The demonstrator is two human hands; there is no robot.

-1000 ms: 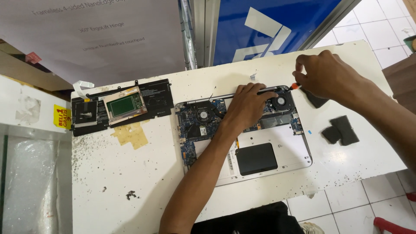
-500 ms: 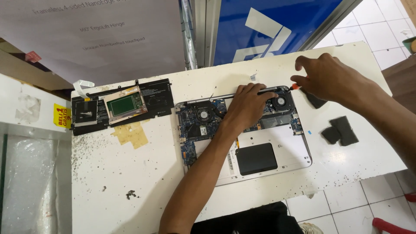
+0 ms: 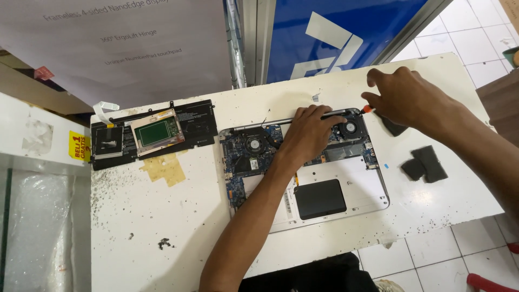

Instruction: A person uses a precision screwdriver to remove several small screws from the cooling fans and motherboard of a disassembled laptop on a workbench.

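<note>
An opened laptop point(image 3: 303, 170) lies bottom-up on the white counter point(image 3: 162, 216), toward its right half, with its circuit board, two fans and a dark rectangular pad laid bare. The left hand point(image 3: 311, 132) rests flat on the board near the laptop's far edge, fingers spread and pressing down on the hinge bar; its grip is not closed around anything. The right hand point(image 3: 408, 100) hovers just beyond the laptop's far right corner, its grip pinched on a small screwdriver point(image 3: 368, 108) of which only the orange tip shows, at the corner beside the right fan point(image 3: 350, 128). Under that hand's wrist a dark flat piece point(image 3: 393, 127) lies on the counter. Two more black pads point(image 3: 424, 164) lie near the counter's right edge, apart from the laptop. Toward the far left corner sits a black battery pack point(image 3: 154, 132) with a green-faced trackpad module on top, and a patch of tan tape point(image 3: 165, 168) is stuck just in front of it.
</note>
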